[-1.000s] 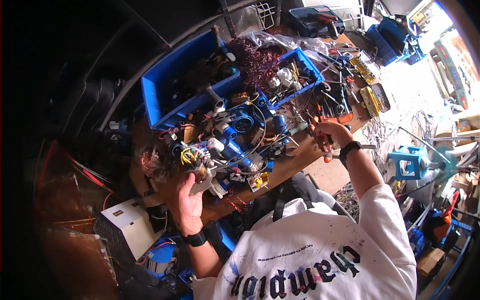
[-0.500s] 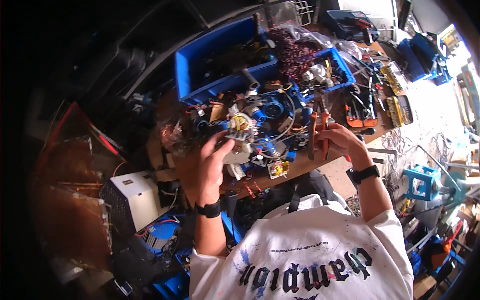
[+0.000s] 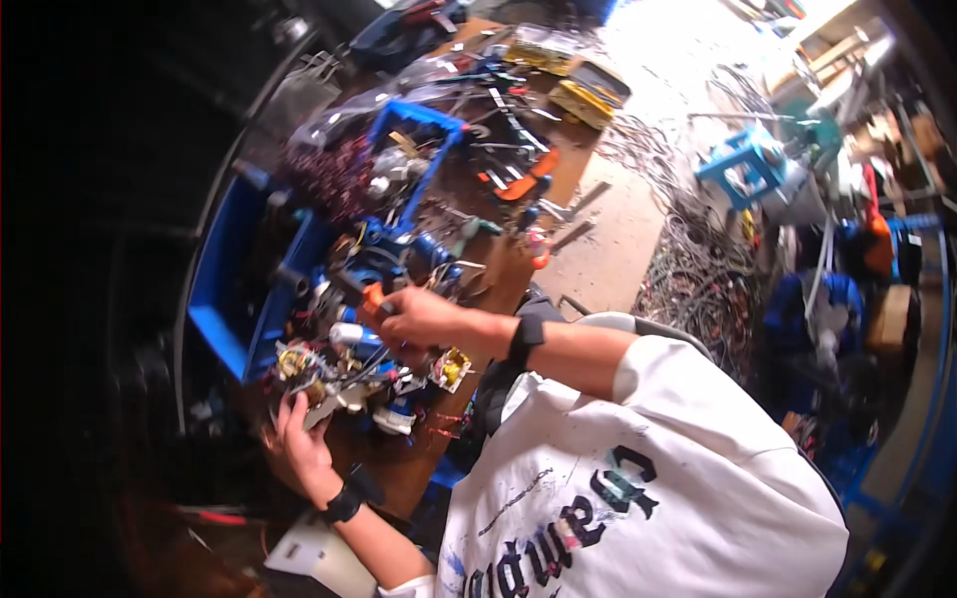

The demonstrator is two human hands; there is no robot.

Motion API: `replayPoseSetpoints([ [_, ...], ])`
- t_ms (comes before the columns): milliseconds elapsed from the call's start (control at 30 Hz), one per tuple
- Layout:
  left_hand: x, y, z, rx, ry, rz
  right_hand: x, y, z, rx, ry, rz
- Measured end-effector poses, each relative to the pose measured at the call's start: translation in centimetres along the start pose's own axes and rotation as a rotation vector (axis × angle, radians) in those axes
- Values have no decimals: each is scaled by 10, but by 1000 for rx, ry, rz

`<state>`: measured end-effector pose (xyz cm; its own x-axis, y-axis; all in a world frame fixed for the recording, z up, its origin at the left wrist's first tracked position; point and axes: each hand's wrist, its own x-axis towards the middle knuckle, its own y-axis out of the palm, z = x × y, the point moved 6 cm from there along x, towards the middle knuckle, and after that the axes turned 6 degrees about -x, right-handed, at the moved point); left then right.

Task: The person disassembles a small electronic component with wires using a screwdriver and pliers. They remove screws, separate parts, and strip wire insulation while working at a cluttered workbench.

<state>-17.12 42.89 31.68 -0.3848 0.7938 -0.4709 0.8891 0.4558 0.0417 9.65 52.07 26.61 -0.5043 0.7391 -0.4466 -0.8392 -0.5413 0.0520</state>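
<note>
My left hand [image 3: 301, 448] is closed on the edge of a small electronic assembly [image 3: 299, 367] with yellow windings and a pale plate, at the near left of the workbench. My right hand [image 3: 419, 317] is wrapped round orange-handled pliers [image 3: 373, 295], their dark jaws pointing left, slightly blurred. The pliers are over the heap of parts, apart from the assembly. Below the right hand, a grey cable runs among the parts, near a white and blue cylinder [image 3: 349, 333]. A small yellow coil part [image 3: 451, 369] lies by the bench edge.
A large blue bin [image 3: 224, 334] stands along the bench's far left. A smaller blue tray [image 3: 439, 130] holds white parts beside reddish shredded wire [image 3: 324, 179]. Hand tools and an orange tool holder [image 3: 528, 177] lie farther off. Tangled cables [image 3: 698, 269] cover the floor at right.
The view has swung to the right, so the bench appears turned and shifted left. My right hand has brought the pliers closer to my left hand, which still holds the assembly.
</note>
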Motion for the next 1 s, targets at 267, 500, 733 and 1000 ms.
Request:
replayPoseSetpoints([
  [267, 43, 47, -13, 137, -75, 197, -26, -7, 2, 94, -86, 17],
  [500, 45, 66, -18, 255, -79, 215, -40, -18, 9, 80, -252, -41],
  [733, 36, 85, -37, 264, -122, 241, -34, -14, 7, 213, -389, 110],
  [1000, 33, 79, -41, 121, -182, 212, -27, -8, 3, 242, -335, 268],
])
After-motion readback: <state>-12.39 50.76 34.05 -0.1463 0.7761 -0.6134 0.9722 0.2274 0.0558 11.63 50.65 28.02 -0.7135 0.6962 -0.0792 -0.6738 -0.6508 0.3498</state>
